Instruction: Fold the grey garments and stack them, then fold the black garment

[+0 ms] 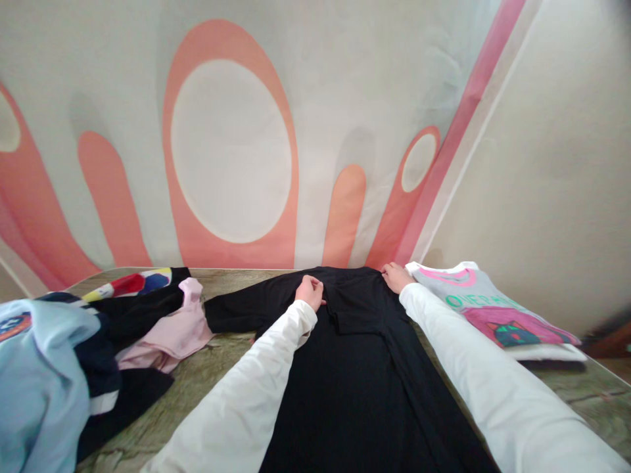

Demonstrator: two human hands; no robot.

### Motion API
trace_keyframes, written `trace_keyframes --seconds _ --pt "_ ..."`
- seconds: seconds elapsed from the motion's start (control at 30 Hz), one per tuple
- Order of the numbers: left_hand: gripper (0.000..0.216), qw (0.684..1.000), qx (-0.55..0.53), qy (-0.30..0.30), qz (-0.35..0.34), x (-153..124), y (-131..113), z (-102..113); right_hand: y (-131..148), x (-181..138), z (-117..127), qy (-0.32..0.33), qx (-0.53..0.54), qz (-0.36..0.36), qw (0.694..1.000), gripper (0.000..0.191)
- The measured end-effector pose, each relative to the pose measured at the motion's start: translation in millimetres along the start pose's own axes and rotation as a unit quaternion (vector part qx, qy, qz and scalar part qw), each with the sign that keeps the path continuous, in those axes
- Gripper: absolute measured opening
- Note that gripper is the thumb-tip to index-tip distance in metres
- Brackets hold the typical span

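A long black garment with long sleeves lies front and centre on the table. One sleeve stretches out to the left; the other is folded across the upper body. My left hand is closed in a pinch on the black cloth near the neck area. At the right shoulder, the fingers of my right hand are closed on the garment's edge. Just beyond that hand lies a stack of folded clothes, topped by a grey T-shirt with pink trim and a printed picture.
Loose clothes heap up on the left: a light blue top, a pink garment, and dark pieces with a colourful print. The wood-patterned tabletop shows between them. Behind stands a wall with a coral-and-white pattern.
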State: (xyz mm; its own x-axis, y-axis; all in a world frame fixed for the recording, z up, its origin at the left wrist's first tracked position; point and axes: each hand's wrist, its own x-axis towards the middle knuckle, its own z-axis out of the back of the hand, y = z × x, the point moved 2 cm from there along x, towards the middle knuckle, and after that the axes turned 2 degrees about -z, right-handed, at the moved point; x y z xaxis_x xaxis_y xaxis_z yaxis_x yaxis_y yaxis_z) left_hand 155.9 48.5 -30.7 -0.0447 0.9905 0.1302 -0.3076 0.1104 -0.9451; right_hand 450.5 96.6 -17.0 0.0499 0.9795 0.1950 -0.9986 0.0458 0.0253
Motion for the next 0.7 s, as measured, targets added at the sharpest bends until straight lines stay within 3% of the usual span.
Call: trace_keyframes --seconds 0.2,0.3,0.4,0.53,0.6,0.7 --pt "0.027 0.999 0.047 0.006 -0.021 -6.6 -6.1 -0.4 19.4 -24.1 14.1 0.035 -0.008 0.010 0.999 0.039" --pt "0.031 0.996 0.079 0.022 -0.028 -6.7 -5.5 -1.7 30.1 -44.0 7.3 0.068 -0.004 0.034 0.997 0.042" --pt "0.037 0.995 0.090 0.018 -0.034 -9.6 -8.6 0.7 35.1 -58.4 -2.4 0.084 -0.004 0.030 0.996 0.057" --pt "0.034 0.959 0.220 -0.016 -0.176 -21.6 -29.5 9.3 33.8 -64.8 -8.8 0.097 0.015 -0.006 0.995 0.068" --pt "0.023 0.926 0.304 0.036 -0.220 -27.6 -40.4 10.1 32.3 -65.3 -10.0 0.102 0.030 -0.018 0.994 0.069" --pt "0.010 0.905 0.345 0.148 -0.199 -33.8 -51.0 7.7 30.4 -65.3 -11.9 0.095 0.043 -0.023 0.994 0.070"
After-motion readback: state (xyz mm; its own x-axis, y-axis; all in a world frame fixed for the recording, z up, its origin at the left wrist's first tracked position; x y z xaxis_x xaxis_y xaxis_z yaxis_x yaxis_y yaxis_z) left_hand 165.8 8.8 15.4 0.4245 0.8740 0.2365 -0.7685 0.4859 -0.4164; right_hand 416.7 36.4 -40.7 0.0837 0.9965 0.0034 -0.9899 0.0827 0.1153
